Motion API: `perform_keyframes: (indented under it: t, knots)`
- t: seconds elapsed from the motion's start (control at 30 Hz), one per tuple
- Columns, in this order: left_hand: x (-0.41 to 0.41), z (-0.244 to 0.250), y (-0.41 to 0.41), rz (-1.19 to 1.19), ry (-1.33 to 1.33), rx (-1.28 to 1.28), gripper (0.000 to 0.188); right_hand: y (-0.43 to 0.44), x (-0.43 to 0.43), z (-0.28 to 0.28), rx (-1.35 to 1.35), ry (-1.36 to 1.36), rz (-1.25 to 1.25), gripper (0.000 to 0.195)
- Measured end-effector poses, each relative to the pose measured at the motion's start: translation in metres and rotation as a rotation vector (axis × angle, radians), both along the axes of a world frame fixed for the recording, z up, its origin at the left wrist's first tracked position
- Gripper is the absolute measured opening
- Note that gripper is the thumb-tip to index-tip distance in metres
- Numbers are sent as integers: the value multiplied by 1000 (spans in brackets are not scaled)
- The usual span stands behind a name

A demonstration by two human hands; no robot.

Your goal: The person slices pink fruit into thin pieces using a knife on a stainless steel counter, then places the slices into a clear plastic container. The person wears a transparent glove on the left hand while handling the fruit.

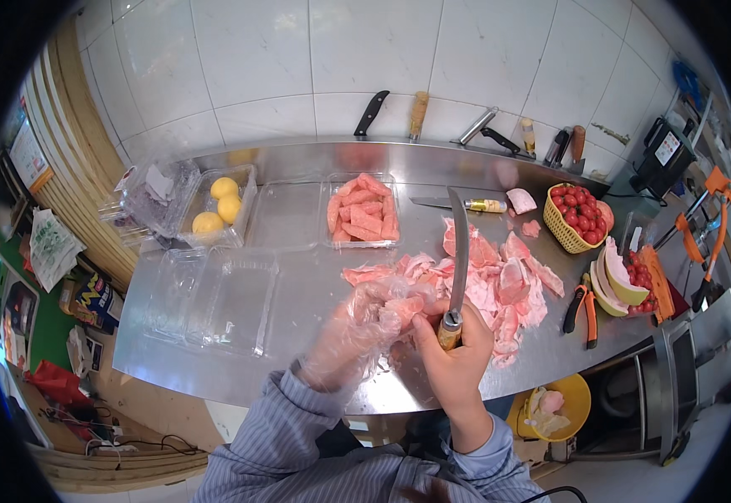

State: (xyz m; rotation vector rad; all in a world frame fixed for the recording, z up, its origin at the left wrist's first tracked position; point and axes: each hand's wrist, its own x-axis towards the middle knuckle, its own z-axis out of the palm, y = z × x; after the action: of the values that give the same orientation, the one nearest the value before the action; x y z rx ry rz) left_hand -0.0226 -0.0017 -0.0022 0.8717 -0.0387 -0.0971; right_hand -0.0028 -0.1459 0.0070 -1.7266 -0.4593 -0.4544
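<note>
My left hand (pixel 359 327), in a clear plastic glove, holds a piece of pink pomelo flesh (pixel 403 308) above the steel table (pixel 315 371). My bare right hand (pixel 456 352) grips the handle of a knife (pixel 459 251), its long blade pointing away from me, while its fingertips meet the fruit. Behind and right of my hands lies a heap of pomelo membrane and peel scraps (pixel 516 283). Peeled pink segments (pixel 365 214) fill a clear plastic tray beyond my hands.
Left stand an empty clear tray (pixel 239 302) and a tray of yellow fruit (pixel 224 195). A second knife (pixel 484 205) lies behind. Right are a basket of cherry tomatoes (pixel 550 223), orange-black pliers or pruners (pixel 585 311) and pomelo rind (pixel 623 283). A yellow bucket (pixel 576 409) stands below the edge.
</note>
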Motion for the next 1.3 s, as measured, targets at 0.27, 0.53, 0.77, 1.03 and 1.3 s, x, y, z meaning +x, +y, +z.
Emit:
perform_keyframes:
  t: [0.27,0.53,0.77,1.03,1.3]
  knots:
    - [-2,-2,-5,39,-92,21,38,0,1,3,-53,-96,7,15]
    - [-5,-13,-3,24,-227,347,39,6,5,-8,-83,-166,37,18]
    - [-2,-14,-3,130,-142,115,45,8,2,-10,-118,-119,119,18]
    - [-9,-8,-5,40,-79,127,45,2,6,1,-110,-44,103,17]
    - [-7,-18,-5,67,-123,150,41,3,6,1,-136,-93,154,13]
